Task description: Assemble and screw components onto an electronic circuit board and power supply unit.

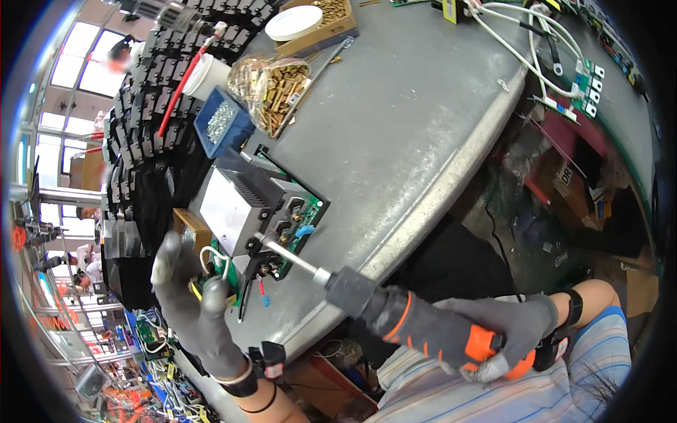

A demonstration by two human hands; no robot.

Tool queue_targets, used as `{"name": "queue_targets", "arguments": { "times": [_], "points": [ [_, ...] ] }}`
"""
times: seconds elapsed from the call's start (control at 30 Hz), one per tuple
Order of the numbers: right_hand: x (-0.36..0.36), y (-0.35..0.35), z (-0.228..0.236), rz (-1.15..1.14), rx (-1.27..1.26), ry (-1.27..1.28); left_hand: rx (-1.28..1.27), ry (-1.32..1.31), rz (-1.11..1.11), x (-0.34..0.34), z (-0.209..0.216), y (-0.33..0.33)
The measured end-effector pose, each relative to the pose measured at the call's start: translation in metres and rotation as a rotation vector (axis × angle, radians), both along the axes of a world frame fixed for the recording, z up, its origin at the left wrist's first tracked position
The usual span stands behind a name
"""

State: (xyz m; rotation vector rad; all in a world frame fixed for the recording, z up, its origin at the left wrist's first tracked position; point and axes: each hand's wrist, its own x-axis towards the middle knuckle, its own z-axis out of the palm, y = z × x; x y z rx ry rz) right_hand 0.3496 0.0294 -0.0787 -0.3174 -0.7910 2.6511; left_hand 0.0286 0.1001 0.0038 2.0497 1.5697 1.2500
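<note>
My right hand (513, 330), in a grey glove, is wrapped round the grip of a grey and orange power screwdriver (423, 326). Its long bit reaches left to the near side of a green circuit board (316, 206) fitted with a silver metal block (227, 206) and black heat-sink fins. The tip appears to meet a black fitting there; whether it sits on a screw is too small to tell. Left of the board, my gloved left hand (201, 317) is raised with thumb and fingers apart, holding nothing. White wires (215, 255) show just beyond its fingers.
Beyond the board are a blue bin (243, 130) of small screws, a bag of brass-coloured standoffs (282, 92), a white cup (206, 76) and a cardboard box (331, 37). Stacked black parts (141, 134) line the left. Cabled boards (587, 88) lie far right.
</note>
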Motion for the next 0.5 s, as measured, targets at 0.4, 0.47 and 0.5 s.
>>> {"name": "queue_targets", "arguments": {
  "times": [0.4,0.47,0.5],
  "points": [
    [-0.008,0.008,-0.016,-0.077,-0.080,-0.083,-0.170,0.367,-0.079,-0.002,-0.026,0.056],
    [-0.009,0.009,-0.018,-0.039,-0.123,-0.049,-0.171,0.305,-0.078,-0.002,-0.027,0.055],
    [-0.009,0.009,-0.019,-0.049,-0.101,-0.056,-0.157,0.333,-0.073,-0.003,-0.028,0.055]
  ]
}}
